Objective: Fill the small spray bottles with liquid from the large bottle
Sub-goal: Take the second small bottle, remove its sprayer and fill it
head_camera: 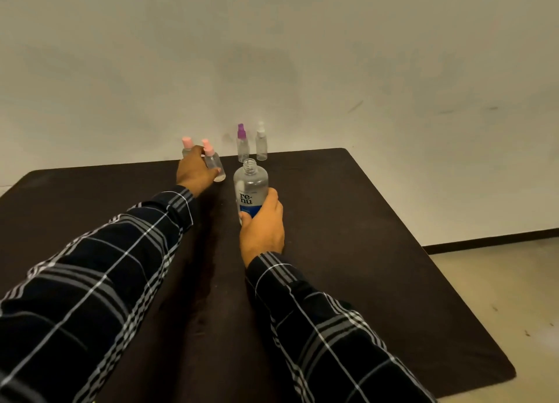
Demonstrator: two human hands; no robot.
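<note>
The large clear bottle [251,187] with a blue-and-white label stands uncapped on the dark table [348,221]; my right hand [262,227] grips its lower part. My left hand [195,171] reaches to the far edge and holds a small clear spray bottle with a pink cap [214,160], tilted slightly. A second pink-capped small bottle [187,145] stands just behind my fingers, partly hidden. Two more small bottles stand upright at the back: one with a purple cap [242,143], one with a white cap [261,142].
The table's far edge meets a plain pale wall [272,54]. Its right edge drops to a light floor [499,281] with a dark baseboard. My plaid sleeves [90,281] stretch across the near table surface.
</note>
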